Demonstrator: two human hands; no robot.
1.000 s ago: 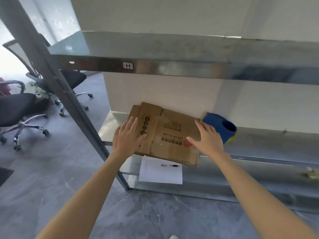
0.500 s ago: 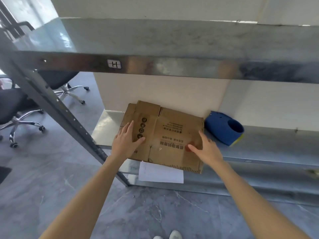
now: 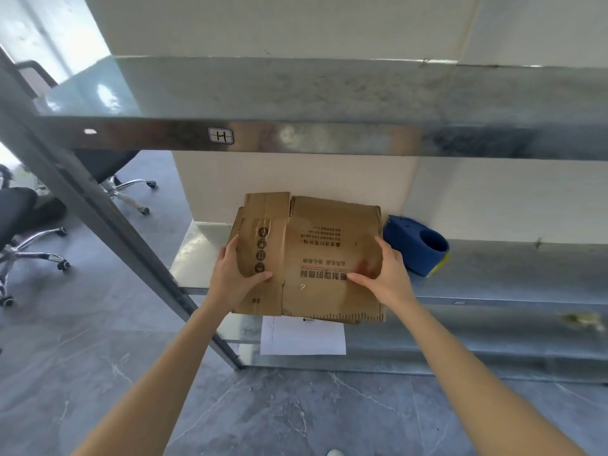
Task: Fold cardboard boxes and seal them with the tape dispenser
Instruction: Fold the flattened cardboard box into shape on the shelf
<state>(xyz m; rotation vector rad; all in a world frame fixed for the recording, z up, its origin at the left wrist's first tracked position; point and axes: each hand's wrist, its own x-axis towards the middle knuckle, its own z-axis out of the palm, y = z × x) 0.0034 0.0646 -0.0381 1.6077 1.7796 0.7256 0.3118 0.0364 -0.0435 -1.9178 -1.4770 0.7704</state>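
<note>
**boxguy:** what's closest?

**tapefan:** two bare forearms stretch in from the bottom edge over the grey floor (image 3: pixel 296 416). just past that, a white sheet of paper (image 3: pixel 302 339) lies on the bottom shelf, center frame.

**boxguy:** and the hands?

**tapefan:** left hand (image 3: pixel 235 278) grips the left edge of the flattened cardboard box (image 3: pixel 322 255), thumb on top, fingers tucked round the side. right hand (image 3: pixel 386 278) holds the right edge, thumb on the printed face. box lies mid-frame on the middle shelf (image 3: pixel 493 278), near edge overhanging.

**boxguy:** tape?

**tapefan:** blue tape dispenser (image 3: pixel 414 246) just right of the box, same shelf. top shelf (image 3: pixel 296 93) crosses above, office chairs (image 3: pixel 19 218) far left.
</note>
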